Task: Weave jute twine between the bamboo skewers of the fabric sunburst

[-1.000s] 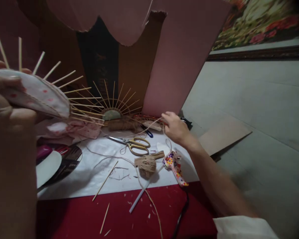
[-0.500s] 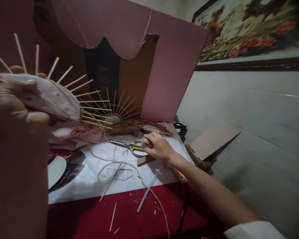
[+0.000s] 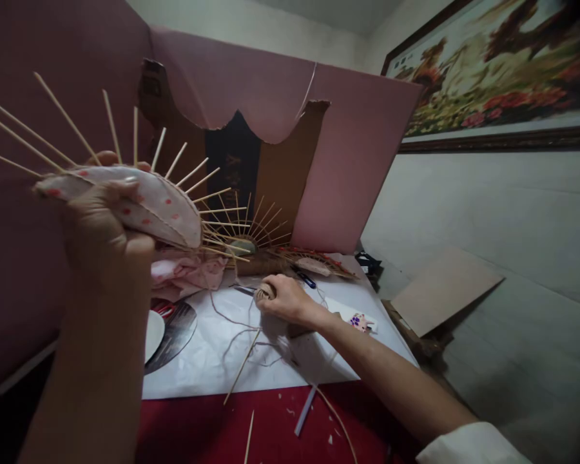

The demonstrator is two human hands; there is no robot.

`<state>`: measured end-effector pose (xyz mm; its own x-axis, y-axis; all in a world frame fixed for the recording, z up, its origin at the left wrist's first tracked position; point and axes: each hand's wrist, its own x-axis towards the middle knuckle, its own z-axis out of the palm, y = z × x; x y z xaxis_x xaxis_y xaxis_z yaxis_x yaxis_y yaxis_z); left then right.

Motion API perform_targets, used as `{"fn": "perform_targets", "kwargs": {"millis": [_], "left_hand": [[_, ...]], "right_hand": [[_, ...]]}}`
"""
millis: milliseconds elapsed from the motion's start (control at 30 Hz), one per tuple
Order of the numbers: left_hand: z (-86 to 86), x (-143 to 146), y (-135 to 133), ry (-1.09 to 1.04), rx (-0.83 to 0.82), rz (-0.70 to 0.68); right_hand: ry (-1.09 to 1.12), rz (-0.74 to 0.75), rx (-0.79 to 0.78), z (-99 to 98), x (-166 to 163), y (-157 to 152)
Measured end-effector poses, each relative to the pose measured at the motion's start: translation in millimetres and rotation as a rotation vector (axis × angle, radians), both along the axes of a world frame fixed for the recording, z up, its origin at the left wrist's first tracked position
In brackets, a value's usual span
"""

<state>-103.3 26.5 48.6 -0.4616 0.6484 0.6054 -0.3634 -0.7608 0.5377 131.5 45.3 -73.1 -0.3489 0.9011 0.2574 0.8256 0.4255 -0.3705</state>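
My left hand point(image 3: 104, 225) is raised at the left, closed on a fabric-covered disc point(image 3: 159, 203) with red dots and several wooden skewers point(image 3: 62, 116) fanning out from its edge. My right hand point(image 3: 285, 298) reaches forward over the white paper point(image 3: 198, 361) and is closed around a ball of jute twine point(image 3: 265, 293). A loose strand of twine point(image 3: 232, 322) trails from it across the paper toward me. A second skewer sunburst piece point(image 3: 244, 241) stands behind the right hand.
A pink cardboard backdrop point(image 3: 348, 167) stands behind the work area. Pink dotted cloth point(image 3: 183, 274), a white plate point(image 3: 153, 334), a patterned glue gun point(image 3: 362, 321), loose skewers point(image 3: 241, 367) and a glue stick point(image 3: 304, 403) lie on the paper and red surface point(image 3: 270, 432). A cardboard sheet point(image 3: 444, 287) lies at right.
My right hand moved from the back right to the twine ball, closed on it and carried it left over the scissors. The left hand with the disc shifted right as the view rose.
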Motion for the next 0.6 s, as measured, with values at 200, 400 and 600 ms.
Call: {"fn": "perform_targets", "kwargs": {"millis": [200,400,600], "left_hand": [[10.2,9,7,-0.258,-0.036,0.029],[14.8,14,-14,-0.257,0.015,-0.171],[17.3,19,-22,-0.227,0.052,-0.201]], "right_hand": [[0.115,0.154,-0.163,-18.2,-34,4],[0.283,0.069,0.059,-10.1,-46,22],[0.191,-0.507,0.407,21.6,8,48]]}}
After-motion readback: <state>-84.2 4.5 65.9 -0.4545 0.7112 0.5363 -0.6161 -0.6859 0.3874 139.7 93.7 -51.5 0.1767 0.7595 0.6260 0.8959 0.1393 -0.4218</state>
